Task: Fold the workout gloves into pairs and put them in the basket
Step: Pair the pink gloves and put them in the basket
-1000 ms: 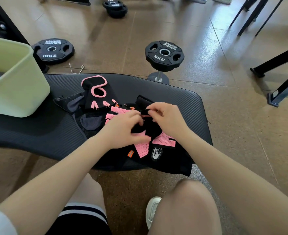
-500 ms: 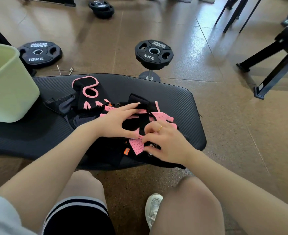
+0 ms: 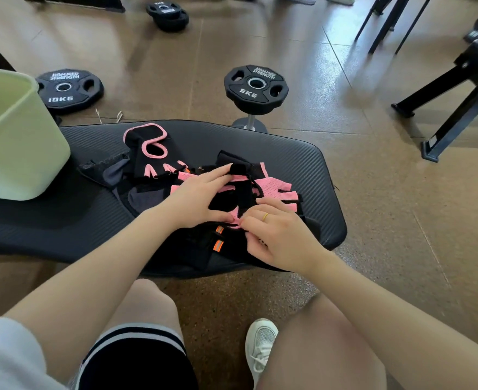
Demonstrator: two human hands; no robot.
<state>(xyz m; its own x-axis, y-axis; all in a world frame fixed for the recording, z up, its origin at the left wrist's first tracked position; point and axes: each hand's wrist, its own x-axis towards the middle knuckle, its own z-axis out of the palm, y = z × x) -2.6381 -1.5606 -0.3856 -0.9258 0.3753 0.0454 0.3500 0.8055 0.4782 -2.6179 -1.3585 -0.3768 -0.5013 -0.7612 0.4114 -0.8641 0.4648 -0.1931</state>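
Main risk: the pink-and-black glove [image 3: 263, 190] sits on a loose heap of other gloves at frame centre, so the fold can drag a neighbour along. The black glove with orange tabs [image 3: 204, 243] lies right under it, touching; snag a strap and the wrong two get paired. Second risk: the heap is close to the near right edge of the padded surface [image 3: 302, 153], and dark fabric already overhangs that edge below the right hand. A sideways pull could tip something onto the floor. Third: the black strap [image 3: 239, 168] near the left fingertips looks free, so the fold may spring open once pressure comes off.

Left hand [image 3: 195, 198]: fingers straight and spread, flat on the pink mesh, tips touching the black strap. Pressing, not gripping.

Right hand [image 3: 277, 235]: fingers curled at the near edge of the pink glove, appears to pinch the fabric beside the left thumb. Exact contact is hidden under the knuckles.

Another pink-trimmed black glove [image 3: 147, 147] lies upper left of the heap, apart from both hands. Pale green basket [image 3: 21, 142] stands at frame left on the same surface, well apart from the heap; contents not visible.
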